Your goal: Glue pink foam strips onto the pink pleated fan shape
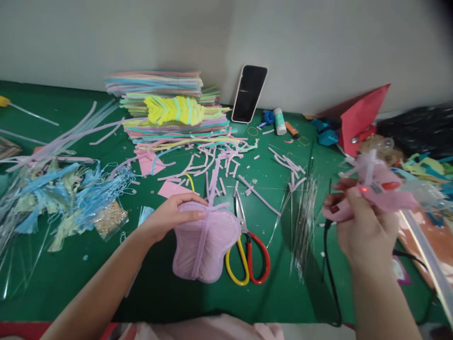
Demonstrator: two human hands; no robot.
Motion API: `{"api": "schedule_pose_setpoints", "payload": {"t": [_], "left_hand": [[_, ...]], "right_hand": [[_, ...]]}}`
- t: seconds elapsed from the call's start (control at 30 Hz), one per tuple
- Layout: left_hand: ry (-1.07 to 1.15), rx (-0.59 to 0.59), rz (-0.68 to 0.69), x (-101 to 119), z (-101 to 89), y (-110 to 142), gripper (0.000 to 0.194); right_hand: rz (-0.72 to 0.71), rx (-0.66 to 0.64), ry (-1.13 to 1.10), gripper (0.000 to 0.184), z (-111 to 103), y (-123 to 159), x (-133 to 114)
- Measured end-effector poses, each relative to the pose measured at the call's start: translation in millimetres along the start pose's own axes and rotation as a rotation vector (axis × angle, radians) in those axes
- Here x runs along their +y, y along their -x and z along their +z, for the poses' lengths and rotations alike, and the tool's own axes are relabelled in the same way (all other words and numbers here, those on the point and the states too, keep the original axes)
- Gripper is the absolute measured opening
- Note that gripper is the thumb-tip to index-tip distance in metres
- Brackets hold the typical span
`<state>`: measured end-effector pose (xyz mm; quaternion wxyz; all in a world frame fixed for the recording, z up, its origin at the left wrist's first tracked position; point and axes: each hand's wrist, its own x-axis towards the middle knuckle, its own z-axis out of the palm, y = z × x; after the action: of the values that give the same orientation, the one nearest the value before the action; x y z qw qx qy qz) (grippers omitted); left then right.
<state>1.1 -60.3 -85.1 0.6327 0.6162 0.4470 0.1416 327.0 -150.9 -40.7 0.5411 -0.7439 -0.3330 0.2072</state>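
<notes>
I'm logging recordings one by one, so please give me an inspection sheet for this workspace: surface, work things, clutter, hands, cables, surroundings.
Surface: green tabletop, much of it covered.
Work things: lilac winged piece with a strip down its middle; pink corded tool, red light showing.
Clutter: scissors, blades pointing away from the person; scattered lilac offcuts; thin wires; blue tassels.
Hands: left hand holds the winged piece near its top; right hand grips the corded tool.
Cables: black cord hanging from the tool; plug end not visible.
Surroundings: grey wall behind, phone leaning there; co-workers, nothing seen.
</notes>
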Motion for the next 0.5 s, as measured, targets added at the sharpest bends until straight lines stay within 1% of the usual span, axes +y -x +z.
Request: {"api": "schedule_pose_setpoints", "payload": {"t": [0.07,0.17,0.23,0.3,0.33,0.4,0.5], "left_hand": [[-0.044,-0.006,0.024,-0.3,2.0,-0.2,0.03],[-0.143,-0.001,0.049,0.9,4.9,0.0,0.028],[-0.21,0.017,0.058,2.9,7.7,-0.1,0.024],[-0.242,0.027,0.065,5.0,10.9,-0.6,0.021],[-0.245,0.032,0.074,5.7,12.3,-0.9,0.019],[-0.242,0.043,0.098,6.1,14.2,-1.4,0.017],[-0.241,0.065,0.116,5.6,14.4,-0.3,0.014]], "right_hand": [[0.053,-0.172,-0.118,0.028,4.0,16.3,-1.2],[0.171,-0.458,-0.199,0.028,11.1,40.7,1.9],[0.26,-0.629,-0.267,0.027,15.1,51.9,6.9],[0.333,-0.772,-0.303,0.029,17.7,57.3,11.7],[0.354,-0.828,-0.284,0.03,18.4,58.4,13.3],[0.382,-0.886,-0.178,0.034,18.8,59.2,14.4],[0.464,-0.886,-0.072,0.043,17.7,60.6,12.6]]}}
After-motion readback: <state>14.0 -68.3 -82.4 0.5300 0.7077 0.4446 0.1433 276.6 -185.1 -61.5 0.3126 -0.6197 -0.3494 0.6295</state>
